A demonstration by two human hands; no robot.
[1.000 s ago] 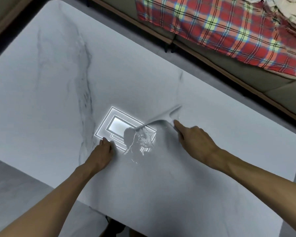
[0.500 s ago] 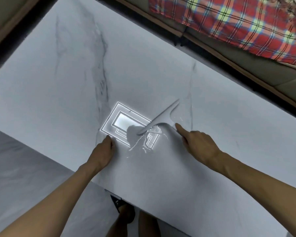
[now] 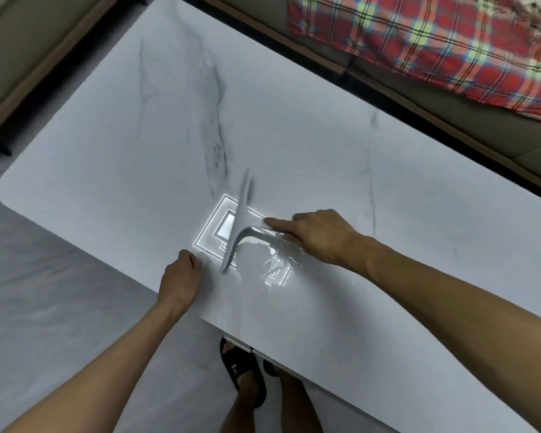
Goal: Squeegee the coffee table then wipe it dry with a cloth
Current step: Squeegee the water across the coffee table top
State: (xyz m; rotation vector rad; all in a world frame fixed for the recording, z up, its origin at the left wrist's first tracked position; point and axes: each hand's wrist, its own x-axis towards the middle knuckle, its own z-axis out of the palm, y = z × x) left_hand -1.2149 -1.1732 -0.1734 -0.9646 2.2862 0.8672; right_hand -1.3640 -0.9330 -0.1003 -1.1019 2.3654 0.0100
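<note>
Gripping pale grey squeegee (image 3: 240, 223) (blade blurred), right hand (image 3: 317, 237) on wet marble coffee table (image 3: 113, 145).

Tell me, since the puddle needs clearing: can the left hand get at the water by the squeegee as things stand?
Probably yes. The left hand rests fisted on the table, beside the squeegee; only its blade stands between it and the water.

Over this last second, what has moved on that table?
The right hand swung the squeegee round: its blade, which lay slanting across, now runs nearly straight away from the person, left of the puddle. The left hand stays fisted on the table.
</note>
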